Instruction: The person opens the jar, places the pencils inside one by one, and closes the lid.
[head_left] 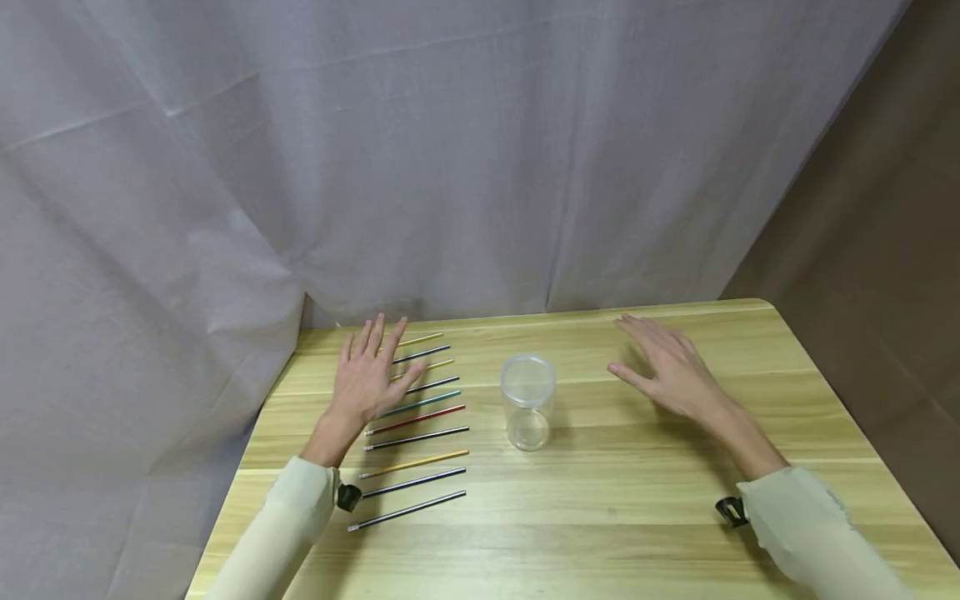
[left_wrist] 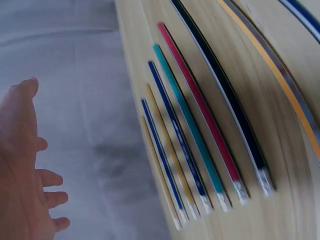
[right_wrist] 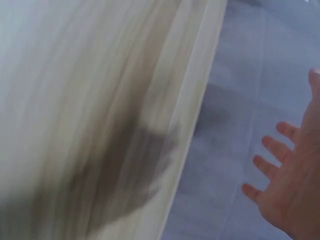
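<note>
My left hand (head_left: 367, 379) hovers with spread fingers above the far pencils, holding nothing. Below and beside it, several pencils lie in a column, including a red pencil (head_left: 416, 420), a teal pencil (left_wrist: 187, 117) and an orange pencil (head_left: 416, 463). Their white eraser ends face left in the head view. To the right of the pencils a clear jar (head_left: 528, 425) stands upright, with a whitish round top (head_left: 528, 380); whether that is a lid or a rim I cannot tell. My right hand (head_left: 671, 371) is raised over the table right of the jar, fingers extended and nothing in them.
The wooden table (head_left: 637, 542) has a rounded far right corner. A grey cloth (head_left: 450, 167) hangs behind it and along the left side, and a brown surface (head_left: 885, 250) rises at the right. Dark wrist straps (head_left: 348, 497) show at both cuffs.
</note>
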